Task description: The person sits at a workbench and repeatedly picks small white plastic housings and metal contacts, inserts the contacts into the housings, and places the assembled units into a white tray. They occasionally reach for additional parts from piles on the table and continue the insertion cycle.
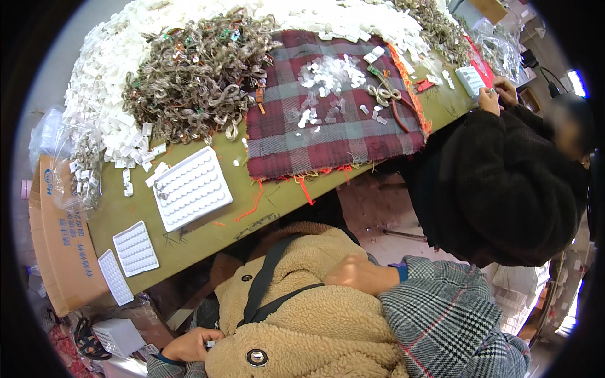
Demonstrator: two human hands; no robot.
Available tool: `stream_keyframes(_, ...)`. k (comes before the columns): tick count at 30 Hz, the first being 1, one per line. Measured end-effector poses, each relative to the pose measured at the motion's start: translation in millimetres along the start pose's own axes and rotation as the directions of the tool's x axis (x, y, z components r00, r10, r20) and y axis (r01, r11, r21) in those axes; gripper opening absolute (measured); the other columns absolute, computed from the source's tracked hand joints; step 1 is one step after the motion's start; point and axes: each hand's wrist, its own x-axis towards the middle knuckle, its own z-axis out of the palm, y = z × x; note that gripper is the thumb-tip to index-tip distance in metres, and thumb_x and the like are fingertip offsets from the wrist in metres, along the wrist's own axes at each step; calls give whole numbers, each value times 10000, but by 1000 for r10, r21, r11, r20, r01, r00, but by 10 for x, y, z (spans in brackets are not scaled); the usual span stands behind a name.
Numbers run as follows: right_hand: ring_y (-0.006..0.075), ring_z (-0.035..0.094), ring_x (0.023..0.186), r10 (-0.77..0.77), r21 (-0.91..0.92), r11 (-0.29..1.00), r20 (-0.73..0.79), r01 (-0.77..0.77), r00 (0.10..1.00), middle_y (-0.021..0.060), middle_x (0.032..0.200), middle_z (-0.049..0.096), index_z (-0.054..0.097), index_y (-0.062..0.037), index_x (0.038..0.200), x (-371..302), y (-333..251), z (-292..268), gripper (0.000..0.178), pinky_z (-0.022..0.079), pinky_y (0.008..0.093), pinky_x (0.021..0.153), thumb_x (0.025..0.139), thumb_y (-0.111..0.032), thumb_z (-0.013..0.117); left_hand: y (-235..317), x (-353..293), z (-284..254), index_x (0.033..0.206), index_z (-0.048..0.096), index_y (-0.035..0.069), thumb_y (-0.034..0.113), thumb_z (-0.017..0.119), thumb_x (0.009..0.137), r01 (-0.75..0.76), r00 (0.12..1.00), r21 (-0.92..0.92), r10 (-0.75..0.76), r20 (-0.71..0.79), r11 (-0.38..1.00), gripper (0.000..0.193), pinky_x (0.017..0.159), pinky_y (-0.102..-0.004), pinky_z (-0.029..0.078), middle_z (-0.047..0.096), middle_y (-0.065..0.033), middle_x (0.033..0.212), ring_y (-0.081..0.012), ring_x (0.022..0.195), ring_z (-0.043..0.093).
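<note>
Tan fleece (321, 321) lies under the right hand (354, 274), beside the left hand (189, 345).

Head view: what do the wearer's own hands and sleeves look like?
The right hand and left hand are gloveless. The right sleeve is black, white and grey check with thin red lines and a blue cuff at the wrist; the left sleeve looks similarly checked.

The pale bit (210, 344) by the left hand (188, 346) is too small to tell.
</note>
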Motion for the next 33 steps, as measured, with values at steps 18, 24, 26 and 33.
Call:
stream_keyframes(18,24,328,522,297,645,604,363,-468,883,-58,558,391,489,-56,625,518,468,-184,392,261,259,461,921,-181,714,960,505,-344,1093,643,52,136,693,849,-238,971,627,194,140,742,263,711,-389,499,677,-168,880,-332,766,632)
stream_keyframes(24,52,320,501,311,536,721,316,-439,896,-11,522,341,438,-47,580,670,371,-186,470,264,299,452,908,-231,720,984,167,-362,1110,685,76,165,785,792,-214,949,570,307,-71,793,345,678,-342,503,682,-110,826,-259,711,634)
stream_keyframes(26,99,341,473,257,409,829,329,-383,909,45,499,356,451,-23,574,786,334,-215,479,290,333,451,887,-259,727,1020,273,-261,1071,698,70,163,790,783,-248,920,623,382,-89,742,317,662,-344,503,679,-98,794,-237,688,635)
stream_keyframes(33,338,531,516,122,25,991,274,-134,954,190,588,552,593,5,637,1146,-4,-228,379,403,426,509,826,-293,729,1081,326,-129,1004,730,72,151,795,768,-246,922,678,383,-58,693,258,652,-322,511,698,-94,790,-205,682,652)
